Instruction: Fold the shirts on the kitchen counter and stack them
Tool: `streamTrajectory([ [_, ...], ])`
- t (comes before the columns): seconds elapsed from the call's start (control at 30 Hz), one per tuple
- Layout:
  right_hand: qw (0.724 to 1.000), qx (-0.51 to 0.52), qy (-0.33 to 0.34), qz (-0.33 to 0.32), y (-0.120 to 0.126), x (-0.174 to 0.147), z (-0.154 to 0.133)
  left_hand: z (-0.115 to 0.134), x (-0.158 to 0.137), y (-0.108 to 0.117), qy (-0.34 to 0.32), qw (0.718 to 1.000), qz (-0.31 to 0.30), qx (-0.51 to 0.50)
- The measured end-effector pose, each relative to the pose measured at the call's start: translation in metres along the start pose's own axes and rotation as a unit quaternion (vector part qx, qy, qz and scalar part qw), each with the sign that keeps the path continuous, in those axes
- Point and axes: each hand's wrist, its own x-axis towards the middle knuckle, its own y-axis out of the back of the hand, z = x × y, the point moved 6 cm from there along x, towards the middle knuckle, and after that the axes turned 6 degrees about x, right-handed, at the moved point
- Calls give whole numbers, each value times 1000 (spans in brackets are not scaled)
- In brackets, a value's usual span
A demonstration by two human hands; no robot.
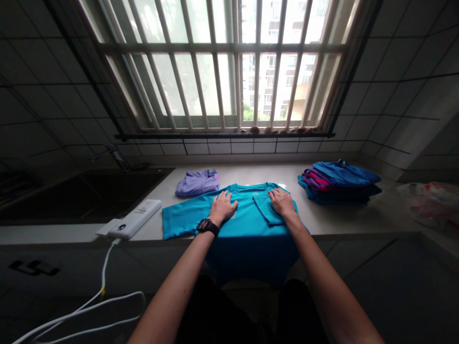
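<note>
A soft teal T-shirt [247, 215] lies flat on the smooth pale counter [337, 217], its lower half hanging over the front edge, one sleeve folded inward. Both hands press on it open-palmed, gripping nothing: the left hand [222, 207], a black watch [207, 226] at its wrist, and the right hand [282, 201]. Around it are one crumpled lilac garment [198, 182], one folded stack of clothes [339, 181], and one white power bank [135, 218] with its cable [103, 267].
</note>
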Motion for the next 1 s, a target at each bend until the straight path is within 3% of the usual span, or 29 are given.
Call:
streamTrajectory([
  [1.0, 1000, 2, -2, -5, 1, -1, 0, -4, 3, -6, -1, 1000, 13, -9],
])
